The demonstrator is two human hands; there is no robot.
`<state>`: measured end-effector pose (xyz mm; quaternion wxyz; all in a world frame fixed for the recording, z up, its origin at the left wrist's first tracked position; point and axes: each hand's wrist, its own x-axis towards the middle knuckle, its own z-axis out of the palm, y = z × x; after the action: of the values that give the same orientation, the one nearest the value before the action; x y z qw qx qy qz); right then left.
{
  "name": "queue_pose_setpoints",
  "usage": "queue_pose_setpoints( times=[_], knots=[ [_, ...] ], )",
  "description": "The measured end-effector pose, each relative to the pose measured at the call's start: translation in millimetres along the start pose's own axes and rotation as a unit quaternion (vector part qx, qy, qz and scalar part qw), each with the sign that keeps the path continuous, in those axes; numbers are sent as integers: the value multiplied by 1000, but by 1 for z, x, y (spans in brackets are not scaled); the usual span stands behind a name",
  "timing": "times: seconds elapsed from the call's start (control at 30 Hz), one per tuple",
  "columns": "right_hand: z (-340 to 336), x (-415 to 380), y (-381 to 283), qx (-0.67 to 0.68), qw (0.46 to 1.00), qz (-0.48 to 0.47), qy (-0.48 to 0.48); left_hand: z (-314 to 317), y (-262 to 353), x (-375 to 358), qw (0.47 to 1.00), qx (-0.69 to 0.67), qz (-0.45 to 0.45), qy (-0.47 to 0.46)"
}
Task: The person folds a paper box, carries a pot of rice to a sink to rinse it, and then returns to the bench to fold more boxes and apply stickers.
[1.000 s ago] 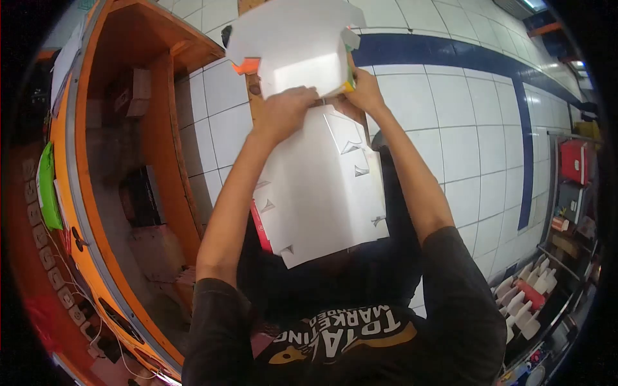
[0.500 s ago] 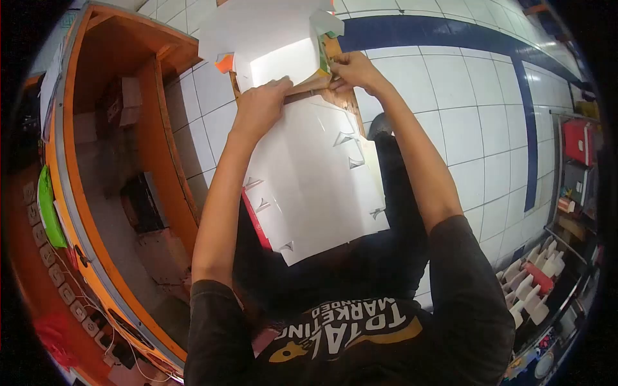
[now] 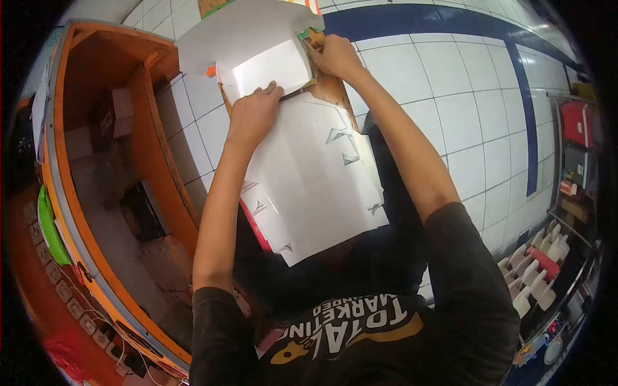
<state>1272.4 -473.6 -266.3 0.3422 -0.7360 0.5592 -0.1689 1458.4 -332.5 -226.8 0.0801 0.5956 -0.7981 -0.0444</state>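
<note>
A partly folded paperboard box [image 3: 267, 64], white inside, stands at the top centre with its broad lid panel raised at the far side. My left hand [image 3: 254, 112] is closed over the box's near wall, fingertips on the inside. At the box's right side, my right hand [image 3: 336, 56] pinches the side near the far corner, where a green and brown edge shows; its fingertips are partly hidden. Flat white box blanks [image 3: 312, 180] with cut slots and a red edge at the left lie across my lap, below both hands.
A wooden board [image 3: 333, 90] shows beneath the box. An orange wooden cabinet [image 3: 145, 109] with open compartments stands at the left. White floor tiles [image 3: 467, 116] with a blue stripe extend to the right, towards a rack holding a red case [image 3: 577, 124] and pale cut pieces [image 3: 534, 273].
My right hand has moved away from me along the box's right side, from its near corner towards the far one. The left hand keeps its hold on the near wall. The view has shifted slightly.
</note>
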Motion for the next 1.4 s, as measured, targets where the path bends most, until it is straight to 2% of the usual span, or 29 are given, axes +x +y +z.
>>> queue_pose_setpoints(
  times=[0.03,0.13,0.17,0.3,0.4,0.47,0.5,0.57,0.6,0.67,0.7,0.8,0.87,0.9,1.03,1.17,1.37,1.4],
  knots=[
    [-2,0,-8,-12,998,-23,50,0,0,-1,1000,2,3,-5],
    [-1,8,-14,4,999,11,31,-2,-2,0,1000,3,5,-18],
    [4,12,-13,-13,998,2,56,-3,-2,0,1000,-2,1,-22],
    [6,14,-11,1,1000,5,31,-11,-1,5,995,26,-24,-98],
    [8,17,-9,-2,1000,22,-1,-7,-6,4,997,20,-10,-76],
    [8,23,-12,-17,998,36,-50,-32,3,6,999,-28,-15,-25],
    [8,25,-14,-39,997,11,-59,-40,6,6,998,-52,-19,0],
    [1,26,-25,-81,993,-40,-78,-35,-9,9,985,21,-50,164],
    [-1,24,-33,-65,995,-2,-73,-31,-18,11,966,58,-68,243],
    [-3,19,-54,-34,995,71,-65,-27,-37,23,952,59,-267,135],
    [-3,16,-59,-41,994,71,-66,-23,-47,29,926,57,-364,79],
    [-2,13,-59,-74,995,40,-57,2,-77,44,894,-12,-445,60],
    [9,7,-48,-112,993,-12,-37,4,-78,42,906,-18,-423,21],
    [16,6,-44,-64,997,29,13,6,-78,42,911,-22,-411,2],
    [25,1,-28,-65,996,22,65,13,-86,40,922,-9,-386,-6],
    [25,3,-31,-71,995,39,54,15,-85,44,913,-13,-407,-20],
    [21,-2,-31,-81,995,-26,58,13,-86,42,913,-40,-406,-17],
    [24,-6,-29,-108,988,-36,100,13,-87,40,914,-40,-403,-18]
  ],
)
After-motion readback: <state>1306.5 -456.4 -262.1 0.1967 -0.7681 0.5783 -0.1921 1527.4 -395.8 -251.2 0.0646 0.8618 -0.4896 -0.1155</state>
